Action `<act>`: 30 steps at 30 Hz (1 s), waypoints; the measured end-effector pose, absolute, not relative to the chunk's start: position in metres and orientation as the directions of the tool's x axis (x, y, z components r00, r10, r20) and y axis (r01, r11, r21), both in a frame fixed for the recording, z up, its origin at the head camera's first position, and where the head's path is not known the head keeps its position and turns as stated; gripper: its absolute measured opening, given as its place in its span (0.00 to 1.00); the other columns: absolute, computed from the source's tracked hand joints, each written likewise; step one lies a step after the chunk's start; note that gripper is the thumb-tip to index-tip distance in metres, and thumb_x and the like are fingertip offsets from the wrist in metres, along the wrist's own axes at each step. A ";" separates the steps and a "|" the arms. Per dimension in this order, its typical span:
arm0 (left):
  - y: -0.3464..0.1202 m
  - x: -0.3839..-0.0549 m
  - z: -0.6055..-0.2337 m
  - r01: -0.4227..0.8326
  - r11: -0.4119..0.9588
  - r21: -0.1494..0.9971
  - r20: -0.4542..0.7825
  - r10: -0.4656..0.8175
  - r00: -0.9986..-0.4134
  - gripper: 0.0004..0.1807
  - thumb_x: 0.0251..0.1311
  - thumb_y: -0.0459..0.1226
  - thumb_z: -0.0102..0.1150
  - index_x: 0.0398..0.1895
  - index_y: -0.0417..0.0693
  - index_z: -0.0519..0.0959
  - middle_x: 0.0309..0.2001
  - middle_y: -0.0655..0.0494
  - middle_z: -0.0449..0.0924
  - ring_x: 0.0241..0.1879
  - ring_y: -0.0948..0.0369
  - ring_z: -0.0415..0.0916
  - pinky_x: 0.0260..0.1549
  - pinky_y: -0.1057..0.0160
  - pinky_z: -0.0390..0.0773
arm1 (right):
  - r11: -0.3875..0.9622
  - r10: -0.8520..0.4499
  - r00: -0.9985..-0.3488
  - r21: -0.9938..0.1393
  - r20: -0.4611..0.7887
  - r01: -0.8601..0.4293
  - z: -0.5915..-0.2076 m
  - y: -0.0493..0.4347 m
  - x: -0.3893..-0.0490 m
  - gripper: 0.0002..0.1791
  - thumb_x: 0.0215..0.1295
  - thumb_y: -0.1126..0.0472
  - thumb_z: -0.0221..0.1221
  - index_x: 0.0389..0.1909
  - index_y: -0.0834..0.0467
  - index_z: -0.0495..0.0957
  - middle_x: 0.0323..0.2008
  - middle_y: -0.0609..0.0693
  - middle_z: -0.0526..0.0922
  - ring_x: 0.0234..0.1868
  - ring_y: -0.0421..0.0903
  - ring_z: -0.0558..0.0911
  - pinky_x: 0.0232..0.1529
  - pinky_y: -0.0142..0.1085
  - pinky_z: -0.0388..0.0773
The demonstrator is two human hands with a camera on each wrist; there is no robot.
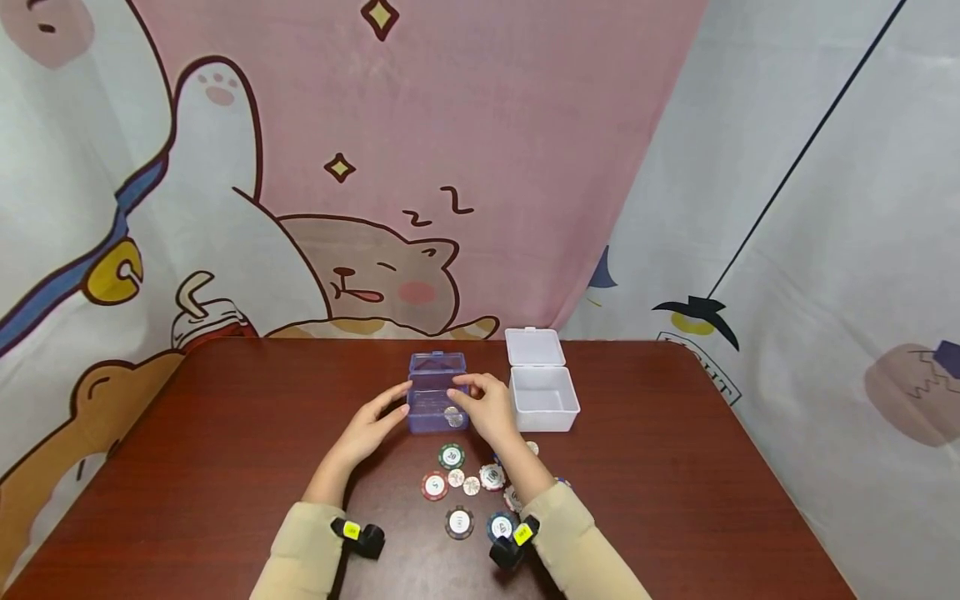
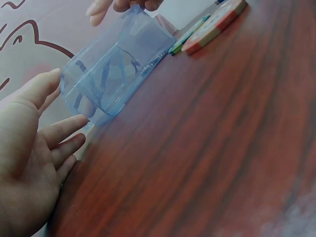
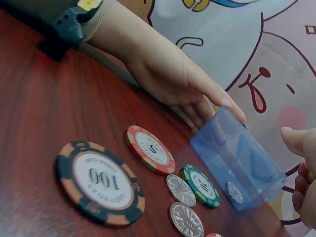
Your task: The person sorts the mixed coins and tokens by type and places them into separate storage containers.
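A translucent blue plastic box (image 1: 420, 423) stands on the table with its lid (image 1: 437, 362) raised at the back. Inside, towards its right end, is a silver coin (image 3: 235, 192). My left hand (image 1: 365, 433) rests its fairly straight thumb and fingers against the box's left end. Over the right part of the box is my right hand (image 1: 487, 410), thumb and forefinger apart, with nothing visible between them. In front of the box lie a green chip (image 1: 452, 456), a red chip (image 1: 434, 485), a black-and-orange chip (image 3: 102, 183) and silver coins (image 1: 471, 486).
An opened white plastic box (image 1: 545, 421) stands right of the blue one, its lid tilted back. More chips, including a blue one (image 1: 500, 526) and a white one (image 1: 492, 477), lie near and under my right forearm. A cartoon-printed cloth (image 1: 525, 167) hangs behind the table (image 1: 225, 467).
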State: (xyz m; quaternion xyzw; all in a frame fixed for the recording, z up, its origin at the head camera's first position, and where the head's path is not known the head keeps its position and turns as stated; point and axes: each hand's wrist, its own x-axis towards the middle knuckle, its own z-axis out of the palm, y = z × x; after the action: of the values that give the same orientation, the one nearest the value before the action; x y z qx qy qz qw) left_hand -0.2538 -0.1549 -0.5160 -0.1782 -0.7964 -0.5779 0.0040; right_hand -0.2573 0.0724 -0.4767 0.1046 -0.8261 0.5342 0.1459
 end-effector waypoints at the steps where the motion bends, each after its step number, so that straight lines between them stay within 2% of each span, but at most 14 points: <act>1: -0.155 -0.254 -0.516 0.291 0.268 0.918 0.215 0.280 -0.935 0.24 0.68 0.36 0.54 0.67 0.46 0.69 0.63 0.42 0.69 0.65 0.48 0.61 0.62 0.43 0.56 | 0.408 -0.023 -0.934 -0.850 0.355 -0.333 -0.476 0.073 -0.255 0.11 0.53 0.61 0.70 0.38 0.60 0.86 0.23 0.49 0.68 0.26 0.41 0.66 0.26 0.31 0.64; 8: -0.156 -0.254 -0.516 0.308 0.248 0.919 0.233 0.288 -0.929 0.26 0.68 0.37 0.54 0.67 0.41 0.67 0.63 0.38 0.67 0.66 0.45 0.59 0.62 0.41 0.54 | 0.388 -0.067 -0.936 -0.855 0.346 -0.343 -0.475 0.079 -0.240 0.13 0.54 0.61 0.69 0.39 0.62 0.85 0.23 0.47 0.67 0.26 0.41 0.66 0.26 0.30 0.64; 18: -0.155 -0.254 -0.516 0.292 0.272 0.917 0.213 0.283 -0.935 0.25 0.68 0.39 0.54 0.67 0.46 0.68 0.63 0.43 0.69 0.65 0.49 0.61 0.62 0.44 0.56 | 0.387 -0.103 -0.936 -0.853 0.336 -0.349 -0.475 0.086 -0.220 0.11 0.53 0.62 0.70 0.38 0.58 0.86 0.23 0.45 0.68 0.28 0.41 0.68 0.27 0.30 0.67; 30: -0.155 -0.253 -0.515 0.292 0.279 0.915 0.212 0.282 -0.936 0.25 0.67 0.39 0.54 0.67 0.47 0.69 0.63 0.43 0.70 0.66 0.49 0.60 0.62 0.44 0.56 | 0.392 -0.151 -0.933 -0.847 0.325 -0.359 -0.484 0.095 -0.205 0.11 0.50 0.61 0.72 0.36 0.59 0.86 0.22 0.43 0.68 0.27 0.40 0.68 0.27 0.30 0.67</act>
State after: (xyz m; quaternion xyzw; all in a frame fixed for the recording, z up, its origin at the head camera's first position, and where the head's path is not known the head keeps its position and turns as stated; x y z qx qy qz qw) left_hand -0.2531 -0.1553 -0.5145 -0.1792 -0.7996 -0.5731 0.0044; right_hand -0.2049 0.0952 -0.4838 0.1537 -0.8285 0.5295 0.0981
